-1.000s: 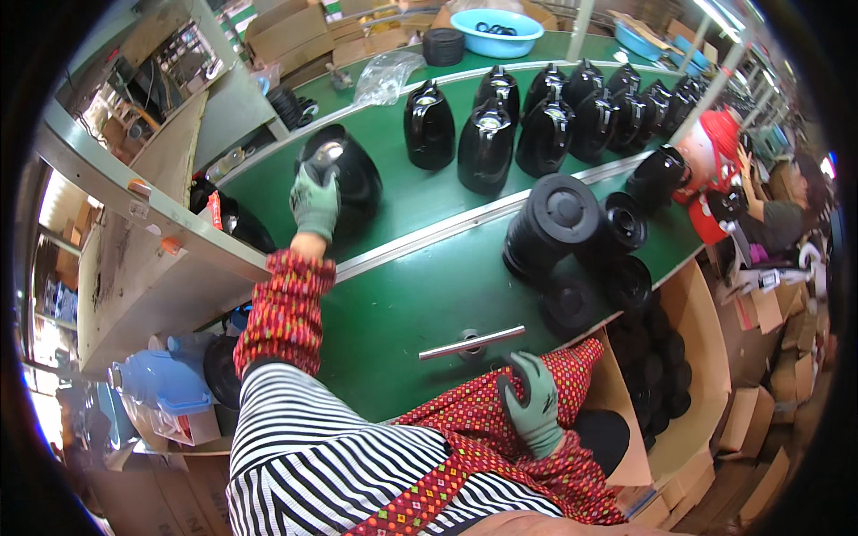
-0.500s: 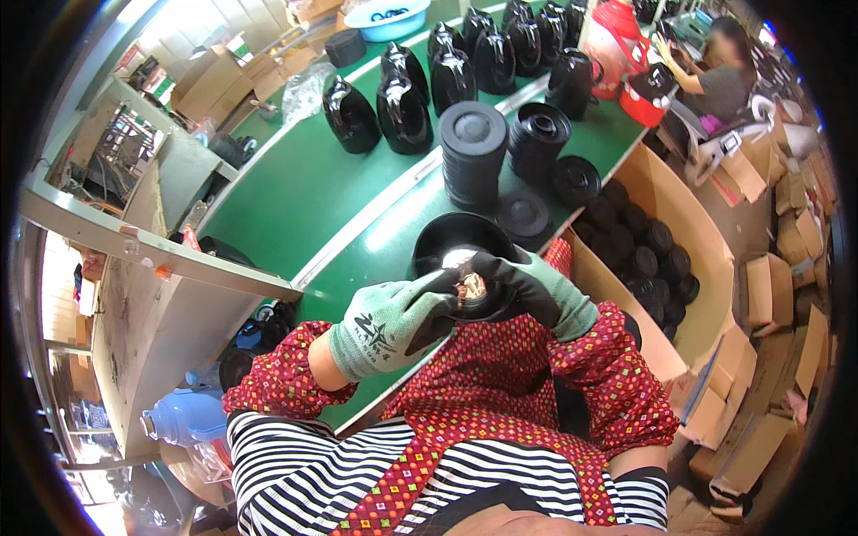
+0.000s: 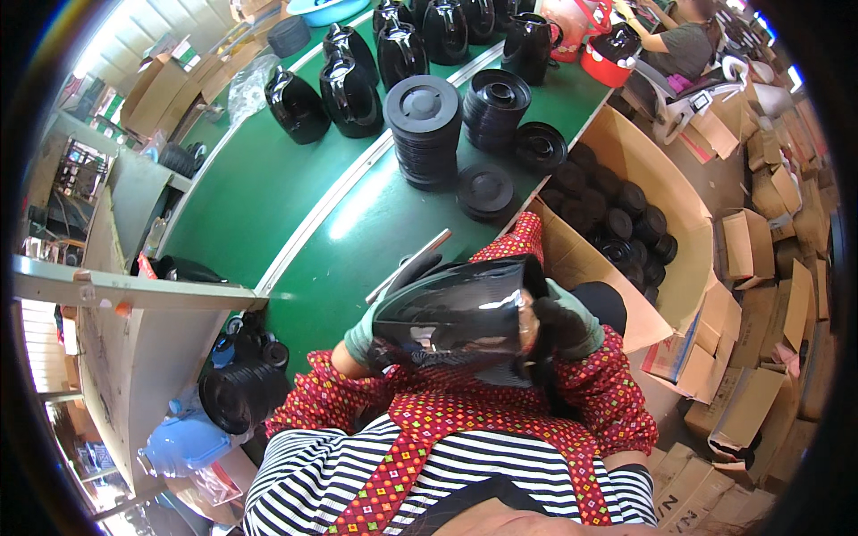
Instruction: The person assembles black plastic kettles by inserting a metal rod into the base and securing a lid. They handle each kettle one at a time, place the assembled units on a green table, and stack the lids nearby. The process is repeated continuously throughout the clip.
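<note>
A glossy black vacuum jug body (image 3: 456, 308) lies tipped on its side in front of my apron, its wide end toward the right. My left hand (image 3: 380, 326), in a grey-green glove with dark fingers, is wrapped round the left end, most of its fingers hidden behind the shell. At the other end my right hand (image 3: 563, 329), gloved alike, grips the rim, where a shiny coppery patch shows. Just beyond my left hand, a slim metal bar (image 3: 411, 264) lies slantwise over the green worktop (image 3: 357, 241).
Stacked black discs (image 3: 423, 134) and ring-shaped parts (image 3: 496, 107) stand ahead, with several black jugs (image 3: 349, 94) behind. A cardboard box (image 3: 684, 201) of black parts sits at the right. A co-worker (image 3: 679, 40) sits far right. A blue jug (image 3: 183, 442) is at the lower left.
The jug body has turned from upright, mouth facing me, onto its side. My left hand has moved from the mouth to its left end. The metal bar has come into view.
</note>
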`<state>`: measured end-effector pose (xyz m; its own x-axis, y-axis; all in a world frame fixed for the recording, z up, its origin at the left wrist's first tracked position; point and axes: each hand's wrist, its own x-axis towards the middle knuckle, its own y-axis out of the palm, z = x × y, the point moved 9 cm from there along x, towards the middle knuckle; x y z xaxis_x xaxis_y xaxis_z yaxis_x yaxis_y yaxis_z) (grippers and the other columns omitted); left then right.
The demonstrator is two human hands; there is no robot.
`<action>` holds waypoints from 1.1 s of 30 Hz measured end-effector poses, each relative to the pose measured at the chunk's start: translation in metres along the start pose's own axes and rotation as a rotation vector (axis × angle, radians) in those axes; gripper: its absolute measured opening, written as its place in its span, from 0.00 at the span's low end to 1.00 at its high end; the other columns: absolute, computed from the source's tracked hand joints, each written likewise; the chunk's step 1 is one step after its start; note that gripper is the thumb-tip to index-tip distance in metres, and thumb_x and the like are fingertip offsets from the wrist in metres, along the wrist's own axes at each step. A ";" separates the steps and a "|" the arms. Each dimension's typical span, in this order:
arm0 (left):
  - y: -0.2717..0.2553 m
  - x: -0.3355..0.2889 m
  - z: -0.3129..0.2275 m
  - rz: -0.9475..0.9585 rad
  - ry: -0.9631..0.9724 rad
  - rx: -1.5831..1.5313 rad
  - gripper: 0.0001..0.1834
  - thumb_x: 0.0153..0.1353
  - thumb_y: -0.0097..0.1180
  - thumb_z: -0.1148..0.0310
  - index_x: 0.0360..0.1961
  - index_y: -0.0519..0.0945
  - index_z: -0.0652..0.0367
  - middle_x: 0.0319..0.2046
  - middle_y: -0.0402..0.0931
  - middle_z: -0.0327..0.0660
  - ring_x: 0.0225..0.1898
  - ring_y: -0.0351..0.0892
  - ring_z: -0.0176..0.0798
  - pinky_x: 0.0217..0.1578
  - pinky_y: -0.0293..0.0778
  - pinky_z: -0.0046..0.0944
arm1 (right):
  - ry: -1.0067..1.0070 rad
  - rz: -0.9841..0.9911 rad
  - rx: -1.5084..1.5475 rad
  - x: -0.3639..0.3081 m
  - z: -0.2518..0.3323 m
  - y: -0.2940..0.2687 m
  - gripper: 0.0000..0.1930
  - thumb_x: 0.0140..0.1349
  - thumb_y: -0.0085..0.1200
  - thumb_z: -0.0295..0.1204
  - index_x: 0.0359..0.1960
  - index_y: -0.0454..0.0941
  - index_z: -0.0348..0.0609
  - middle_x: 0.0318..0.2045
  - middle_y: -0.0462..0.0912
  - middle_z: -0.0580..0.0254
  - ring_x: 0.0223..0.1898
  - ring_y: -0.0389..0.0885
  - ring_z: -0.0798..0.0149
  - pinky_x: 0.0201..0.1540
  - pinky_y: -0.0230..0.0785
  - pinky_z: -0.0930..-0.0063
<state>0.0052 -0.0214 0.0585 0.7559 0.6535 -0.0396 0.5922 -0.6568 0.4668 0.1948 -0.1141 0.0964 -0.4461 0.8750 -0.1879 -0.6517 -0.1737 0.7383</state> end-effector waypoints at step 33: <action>0.014 0.030 0.044 0.136 -0.052 0.074 0.39 0.68 0.66 0.72 0.76 0.63 0.68 0.67 0.76 0.51 0.62 0.81 0.43 0.65 0.79 0.44 | -0.694 -0.431 -1.215 -0.020 0.081 0.041 0.47 0.66 0.64 0.58 0.78 0.64 0.39 0.75 0.66 0.46 0.76 0.63 0.46 0.77 0.54 0.56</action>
<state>0.0484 -0.0279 0.0248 0.8427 0.5378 -0.0274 0.5012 -0.7648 0.4048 0.2266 -0.1020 0.1826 0.0623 0.9330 0.3545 -0.9172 0.1935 -0.3483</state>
